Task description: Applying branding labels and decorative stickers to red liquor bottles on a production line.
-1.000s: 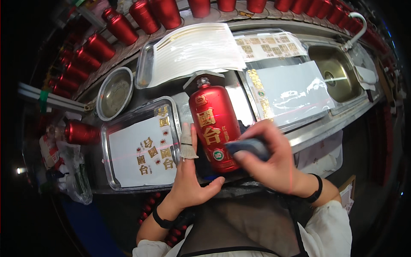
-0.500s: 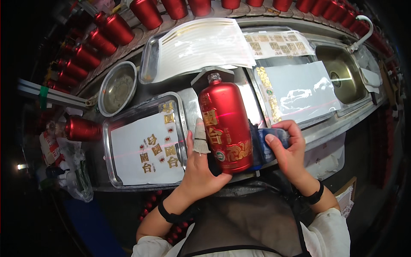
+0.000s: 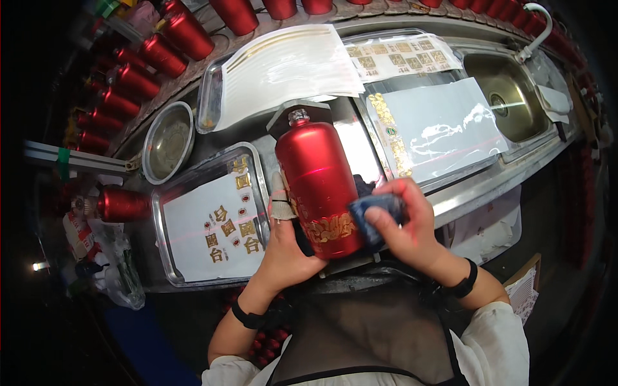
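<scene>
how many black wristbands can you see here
2: one band on the wrist of the left hand, which is at the red bottle; the other band on that of the right hand, holding a blue thing.

This is looking like a workshop: matching red bottles are lining the far and left sides, a steel bench is filling the middle, sheets of gold stickers are lying in trays, and a sink is sitting far right.
</scene>
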The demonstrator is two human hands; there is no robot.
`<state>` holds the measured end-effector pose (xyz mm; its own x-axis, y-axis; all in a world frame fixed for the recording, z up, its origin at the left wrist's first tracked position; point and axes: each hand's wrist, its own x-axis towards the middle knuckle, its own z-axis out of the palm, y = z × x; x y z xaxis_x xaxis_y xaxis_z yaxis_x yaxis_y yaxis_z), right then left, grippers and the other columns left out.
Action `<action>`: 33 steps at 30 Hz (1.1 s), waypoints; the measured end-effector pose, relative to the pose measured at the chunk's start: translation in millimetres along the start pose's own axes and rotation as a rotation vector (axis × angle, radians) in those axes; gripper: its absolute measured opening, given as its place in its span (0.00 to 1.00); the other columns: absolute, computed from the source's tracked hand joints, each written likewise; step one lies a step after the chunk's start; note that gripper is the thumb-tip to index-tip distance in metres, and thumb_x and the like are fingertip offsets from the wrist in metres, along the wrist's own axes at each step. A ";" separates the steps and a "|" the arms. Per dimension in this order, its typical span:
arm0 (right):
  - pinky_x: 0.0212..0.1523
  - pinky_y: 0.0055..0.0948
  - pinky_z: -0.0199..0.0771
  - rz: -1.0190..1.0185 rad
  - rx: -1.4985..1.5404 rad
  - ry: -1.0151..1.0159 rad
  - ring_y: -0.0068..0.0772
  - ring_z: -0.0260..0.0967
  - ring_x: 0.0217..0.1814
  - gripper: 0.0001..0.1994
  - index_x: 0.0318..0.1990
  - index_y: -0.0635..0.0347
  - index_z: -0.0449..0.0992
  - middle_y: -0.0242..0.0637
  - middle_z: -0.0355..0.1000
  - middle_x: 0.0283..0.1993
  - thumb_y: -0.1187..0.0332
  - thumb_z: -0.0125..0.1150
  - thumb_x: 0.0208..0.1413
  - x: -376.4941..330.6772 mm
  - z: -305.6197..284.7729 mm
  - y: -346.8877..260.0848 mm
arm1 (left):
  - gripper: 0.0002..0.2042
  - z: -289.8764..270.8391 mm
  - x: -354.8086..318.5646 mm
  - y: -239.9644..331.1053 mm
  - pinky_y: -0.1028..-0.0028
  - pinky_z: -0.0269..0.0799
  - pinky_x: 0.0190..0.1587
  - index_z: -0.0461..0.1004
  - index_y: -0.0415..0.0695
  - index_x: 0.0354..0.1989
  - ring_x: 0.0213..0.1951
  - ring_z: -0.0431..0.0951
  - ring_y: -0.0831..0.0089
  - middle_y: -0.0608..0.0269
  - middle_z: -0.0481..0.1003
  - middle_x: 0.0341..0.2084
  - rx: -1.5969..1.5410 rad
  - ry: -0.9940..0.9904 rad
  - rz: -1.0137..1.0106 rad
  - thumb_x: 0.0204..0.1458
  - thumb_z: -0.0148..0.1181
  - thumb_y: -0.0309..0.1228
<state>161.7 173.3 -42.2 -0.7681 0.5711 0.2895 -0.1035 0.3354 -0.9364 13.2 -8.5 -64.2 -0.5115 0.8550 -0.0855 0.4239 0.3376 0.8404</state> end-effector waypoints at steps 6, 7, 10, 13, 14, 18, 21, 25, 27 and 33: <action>0.40 0.22 0.70 -0.040 0.105 -0.089 0.20 0.70 0.38 0.11 0.40 0.64 0.72 0.35 0.72 0.35 0.72 0.67 0.53 2.3 -3.8 5.3 | 0.55 8.2 -3.6 -1.9 0.59 0.43 0.71 0.44 0.36 0.71 0.72 0.47 0.49 0.41 0.47 0.70 -0.189 0.027 0.009 0.36 0.76 0.36; 0.40 0.23 0.70 0.008 0.000 -0.099 0.21 0.70 0.37 0.12 0.41 0.64 0.73 0.36 0.72 0.34 0.71 0.67 0.53 3.1 -6.6 7.3 | 0.55 7.8 -3.9 -0.6 0.59 0.42 0.71 0.44 0.35 0.71 0.71 0.48 0.48 0.42 0.47 0.70 -0.297 0.025 -0.020 0.37 0.75 0.36; 0.40 0.22 0.70 0.429 0.017 0.181 0.20 0.69 0.37 0.10 0.42 0.64 0.71 0.34 0.72 0.35 0.75 0.64 0.54 0.2 -8.3 16.8 | 0.53 2.0 -8.5 7.3 0.60 0.40 0.72 0.45 0.33 0.71 0.71 0.50 0.48 0.41 0.48 0.70 0.123 0.100 0.202 0.37 0.74 0.34; 0.40 0.21 0.70 0.181 0.010 0.127 0.21 0.69 0.39 0.12 0.43 0.64 0.70 0.35 0.71 0.38 0.75 0.65 0.55 -12.9 -5.7 22.8 | 0.41 1.8 -17.0 22.4 0.48 0.38 0.70 0.64 0.50 0.66 0.71 0.50 0.42 0.33 0.49 0.69 0.236 0.184 0.251 0.37 0.72 0.34; 0.41 0.21 0.69 0.036 -0.033 0.088 0.21 0.69 0.39 0.13 0.44 0.63 0.70 0.35 0.71 0.39 0.74 0.67 0.55 -17.2 -5.5 23.7 | 0.37 1.5 -14.8 24.5 0.43 0.38 0.68 0.70 0.56 0.63 0.70 0.50 0.39 0.30 0.48 0.68 0.371 0.183 0.325 0.37 0.72 0.34; 0.41 0.22 0.69 0.139 -0.033 0.132 0.23 0.68 0.39 0.12 0.44 0.63 0.70 0.35 0.70 0.39 0.73 0.66 0.56 -26.7 1.4 22.3 | 0.28 0.2 -12.4 23.2 0.42 0.39 0.68 0.80 0.54 0.52 0.68 0.56 0.38 0.30 0.55 0.66 0.476 0.229 0.380 0.34 0.72 0.32; 0.40 0.24 0.69 0.008 -0.080 0.126 0.27 0.69 0.39 0.12 0.42 0.63 0.72 0.36 0.71 0.38 0.75 0.68 0.53 -24.2 2.4 12.7 | 0.29 -0.1 -16.0 13.5 0.42 0.39 0.68 0.80 0.52 0.52 0.68 0.57 0.40 0.32 0.56 0.66 0.429 0.236 0.377 0.34 0.72 0.32; 0.37 0.32 0.68 -0.401 -0.249 -0.111 0.35 0.69 0.35 0.15 0.40 0.58 0.76 0.37 0.74 0.36 0.82 0.69 0.44 -16.0 -3.3 0.6 | 0.30 3.7 -16.9 -1.7 0.38 0.37 0.67 0.78 0.55 0.55 0.68 0.58 0.42 0.36 0.54 0.68 0.291 0.269 0.440 0.36 0.70 0.31; 0.36 0.35 0.68 -0.534 -0.249 -0.270 0.33 0.70 0.33 0.16 0.38 0.54 0.76 0.37 0.74 0.36 0.81 0.71 0.42 -14.9 -6.1 -2.7 | 0.29 4.8 -16.0 -4.4 0.38 0.37 0.66 0.78 0.54 0.55 0.68 0.58 0.43 0.36 0.54 0.68 0.289 0.266 0.417 0.37 0.70 0.30; 0.39 0.31 0.68 -0.162 -0.069 -0.021 0.33 0.70 0.33 0.17 0.38 0.58 0.77 0.35 0.74 0.32 0.84 0.69 0.40 -16.5 -6.6 -6.5 | 0.45 5.9 -14.7 10.0 0.41 0.32 0.69 0.56 0.36 0.68 0.68 0.61 0.49 0.44 0.62 0.65 0.265 0.276 0.480 0.39 0.72 0.34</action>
<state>179.2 166.6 -39.6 -0.7580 0.4901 0.4303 -0.1837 0.4726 -0.8619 29.4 -15.4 -57.8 -0.3774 0.8143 0.4410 0.8083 0.0572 0.5860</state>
